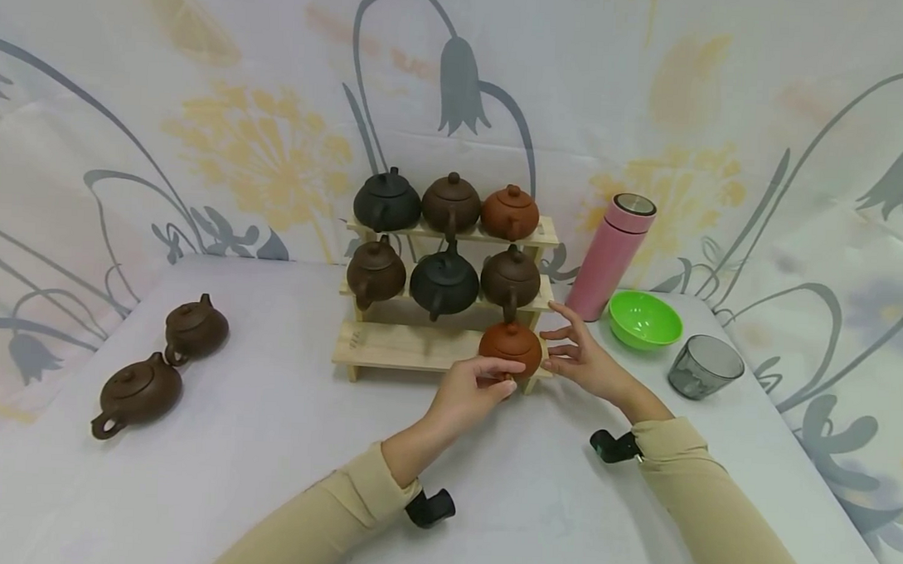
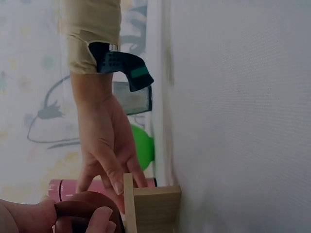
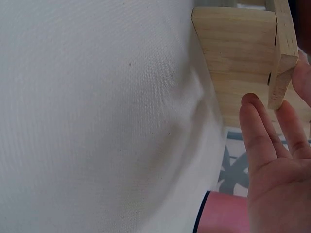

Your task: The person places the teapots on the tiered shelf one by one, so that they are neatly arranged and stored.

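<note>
A reddish-brown clay teapot (image 1: 507, 344) sits at the right end of the bottom tier of a wooden stepped rack (image 1: 412, 347). My left hand (image 1: 472, 392) pinches its handle from the front; the left wrist view shows the fingers and thumb about the dark handle (image 2: 77, 208). Beside the rack's right end is my right hand (image 1: 585, 363), its fingers extended. In the right wrist view those fingers (image 3: 257, 136) are at the end of the wooden shelf board (image 3: 283, 63); whether they touch the teapot is hidden.
Several black, brown and reddish teapots fill the upper tiers, including a black one (image 1: 444, 283). Two brown teapots (image 1: 140, 390) stand on the left of the white table. A pink thermos (image 1: 605, 258), green bowl (image 1: 644, 322) and grey glass (image 1: 706, 367) stand right of the rack.
</note>
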A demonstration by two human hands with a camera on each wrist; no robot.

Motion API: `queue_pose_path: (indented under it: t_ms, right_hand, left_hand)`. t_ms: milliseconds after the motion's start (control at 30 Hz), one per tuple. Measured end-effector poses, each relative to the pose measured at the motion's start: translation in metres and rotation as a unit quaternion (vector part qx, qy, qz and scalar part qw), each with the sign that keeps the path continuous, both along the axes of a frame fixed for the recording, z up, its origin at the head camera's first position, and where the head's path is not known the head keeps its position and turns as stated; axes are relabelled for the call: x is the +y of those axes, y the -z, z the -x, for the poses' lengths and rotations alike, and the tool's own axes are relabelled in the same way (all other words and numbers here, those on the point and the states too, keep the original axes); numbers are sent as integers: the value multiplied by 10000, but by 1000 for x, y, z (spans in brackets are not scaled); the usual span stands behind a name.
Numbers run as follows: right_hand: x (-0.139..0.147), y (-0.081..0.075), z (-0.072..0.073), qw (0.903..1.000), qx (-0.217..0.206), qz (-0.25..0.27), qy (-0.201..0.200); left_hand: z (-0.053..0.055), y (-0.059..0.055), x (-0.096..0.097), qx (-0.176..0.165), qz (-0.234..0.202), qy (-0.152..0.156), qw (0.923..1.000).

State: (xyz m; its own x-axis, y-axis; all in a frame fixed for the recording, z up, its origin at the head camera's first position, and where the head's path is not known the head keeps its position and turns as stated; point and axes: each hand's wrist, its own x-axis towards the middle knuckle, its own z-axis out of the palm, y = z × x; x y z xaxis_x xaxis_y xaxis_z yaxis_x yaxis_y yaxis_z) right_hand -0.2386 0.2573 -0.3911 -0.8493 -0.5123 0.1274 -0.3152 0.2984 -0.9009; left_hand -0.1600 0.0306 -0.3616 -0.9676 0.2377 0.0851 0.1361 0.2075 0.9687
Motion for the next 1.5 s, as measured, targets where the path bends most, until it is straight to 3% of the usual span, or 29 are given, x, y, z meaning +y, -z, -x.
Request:
queue_pose_path:
  t_ms: [233,433,700,833,967,1267,1500]
  right_hand:
    - [-1,0,0,9999,-33,68,-88]
    - [0,-1,-1,9999,-127,75,-41]
    - [-1,0,0,9999,-93,23,-47]
    - [0,-1,1,9999,-66,9,-94]
    - [3,-1,3,9997,-22,50,-223]
    - [12,-5,5,9998,-78,-56,-200]
    - [8,-4,4,9995,-170,0,-248]
  left_hand:
    - [6,3,10,208,176,-52,9996]
    - [9,6,16,275,24,37,9996]
    - [6,5,3,130,-60,260,9996]
    - [3,6,-22,244,98,347,9991]
    - [-1,6,-60,447,219,249,9985]
    - [-10,5,-146,342,462,-638,9963]
    - [-19,4,-203,479,981,-1567,9816]
